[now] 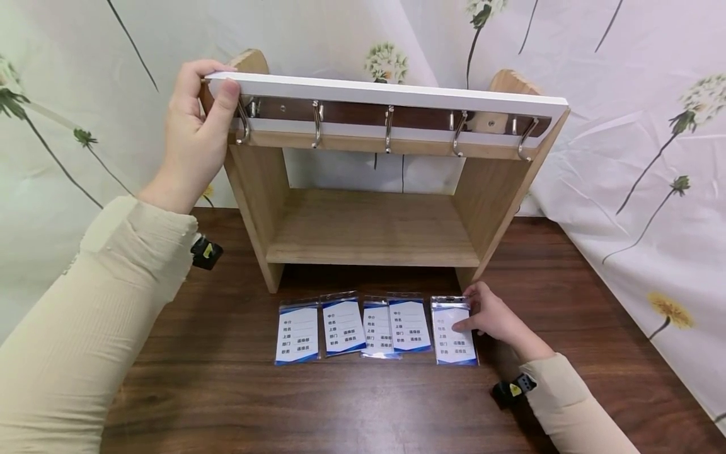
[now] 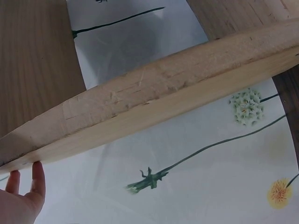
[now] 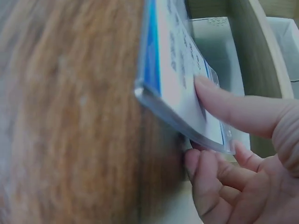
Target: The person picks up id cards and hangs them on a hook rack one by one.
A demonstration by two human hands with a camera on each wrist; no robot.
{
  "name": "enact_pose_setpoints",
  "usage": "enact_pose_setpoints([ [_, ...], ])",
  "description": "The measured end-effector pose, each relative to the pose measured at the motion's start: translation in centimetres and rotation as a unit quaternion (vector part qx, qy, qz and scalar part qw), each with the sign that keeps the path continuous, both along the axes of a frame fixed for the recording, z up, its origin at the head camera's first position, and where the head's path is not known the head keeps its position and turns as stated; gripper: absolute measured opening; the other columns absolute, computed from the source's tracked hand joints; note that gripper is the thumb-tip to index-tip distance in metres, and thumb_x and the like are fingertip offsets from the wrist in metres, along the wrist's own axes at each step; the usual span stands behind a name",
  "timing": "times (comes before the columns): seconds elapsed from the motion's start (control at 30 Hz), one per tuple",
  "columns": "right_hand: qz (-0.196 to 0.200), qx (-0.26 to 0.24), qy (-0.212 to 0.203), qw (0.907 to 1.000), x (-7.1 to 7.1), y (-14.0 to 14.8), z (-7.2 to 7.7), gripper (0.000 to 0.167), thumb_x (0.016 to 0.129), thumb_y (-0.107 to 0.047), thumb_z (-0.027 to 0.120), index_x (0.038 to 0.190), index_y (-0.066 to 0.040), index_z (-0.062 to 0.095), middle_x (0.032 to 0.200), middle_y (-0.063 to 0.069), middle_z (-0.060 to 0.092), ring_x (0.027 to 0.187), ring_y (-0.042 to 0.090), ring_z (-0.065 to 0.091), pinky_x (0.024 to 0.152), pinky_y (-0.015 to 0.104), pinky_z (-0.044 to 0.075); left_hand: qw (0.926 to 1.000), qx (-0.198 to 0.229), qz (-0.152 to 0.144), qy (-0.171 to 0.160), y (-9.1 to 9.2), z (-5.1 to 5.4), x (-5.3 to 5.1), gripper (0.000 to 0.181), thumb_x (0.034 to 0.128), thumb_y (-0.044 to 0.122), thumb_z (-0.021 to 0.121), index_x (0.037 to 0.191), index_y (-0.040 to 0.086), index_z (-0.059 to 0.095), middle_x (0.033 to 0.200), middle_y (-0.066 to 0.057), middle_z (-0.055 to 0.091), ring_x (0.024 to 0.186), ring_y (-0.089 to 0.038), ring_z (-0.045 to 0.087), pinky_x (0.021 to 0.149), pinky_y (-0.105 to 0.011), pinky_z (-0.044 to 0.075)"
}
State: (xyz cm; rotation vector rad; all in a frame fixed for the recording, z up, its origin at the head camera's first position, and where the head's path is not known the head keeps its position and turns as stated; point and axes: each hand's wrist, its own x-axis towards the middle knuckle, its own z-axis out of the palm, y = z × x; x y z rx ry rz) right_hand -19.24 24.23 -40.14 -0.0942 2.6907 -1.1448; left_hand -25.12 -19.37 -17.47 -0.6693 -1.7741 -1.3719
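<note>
My left hand (image 1: 195,135) grips the upper left corner of a small wooden shelf (image 1: 371,227), thumb on the front of its white hook board (image 1: 391,91). In the left wrist view, its fingertips (image 2: 38,179) touch the wood's edge. My right hand (image 1: 495,318) pinches the rightmost ID badge (image 1: 455,343), a clear plastic sleeve with a white and blue card. The right wrist view shows the thumb on the face of this badge (image 3: 180,88) and fingers beneath, its near edge raised off the table.
Several similar badges lie in a row to the left, including a badge (image 1: 297,334) at the end and two overlapping ones. Several metal hooks (image 1: 388,129) hang from the shelf's front. The dark wooden table (image 1: 317,410) meets a flower-patterned cloth (image 1: 641,189) behind.
</note>
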Motion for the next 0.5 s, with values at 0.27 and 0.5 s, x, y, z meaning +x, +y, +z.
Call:
enact_pose_setpoints([
  [0.27, -0.017, -0.076, 0.014, 0.9969, 0.18, -0.14, 0.46, 0.051, 0.079, 0.003, 0.077, 0.114, 0.004, 0.039, 0.103, 0.027, 0.067, 0.067, 0.016, 0.059, 0.051, 0.033, 0.053, 0.9997, -0.006, -0.016, 0.020, -0.39, -0.11, -0.34, 0.018, 0.1023, 0.017, 0.053, 0.118, 0.014, 0.061, 0.105, 0.010, 0.058, 0.093, -0.010, 0.058, 0.083, -0.020, 0.043],
  [0.5, -0.007, -0.176, 0.002, 0.9843, 0.72, -0.53, 0.82, 0.042, 0.087, 0.011, 0.062, 0.117, 0.007, 0.032, 0.098, 0.025, 0.065, 0.072, 0.017, 0.063, 0.058, 0.035, 0.059, 0.9999, 0.006, -0.014, 0.005, -0.14, -0.10, -0.13, 0.017, 0.1018, 0.016, 0.054, 0.117, 0.013, 0.062, 0.105, 0.008, 0.059, 0.093, -0.010, 0.059, 0.082, -0.020, 0.043],
])
